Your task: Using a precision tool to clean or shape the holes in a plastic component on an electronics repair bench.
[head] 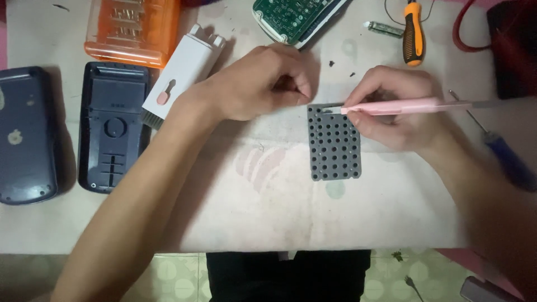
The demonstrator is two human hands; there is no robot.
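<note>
The right hand [400, 109] pinches a pink tool [391, 106] with its tip on the grey rubber pad [334, 148], while the left hand [263, 84] is curled closed just beside the pad's top corner.

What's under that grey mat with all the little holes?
The grey mat lies flat on a pale cloth covering the table. Only dark spots show through its holes, so anything directly beneath it is hidden.

Keypad mat [334, 144] right of casings [113, 126]
</note>
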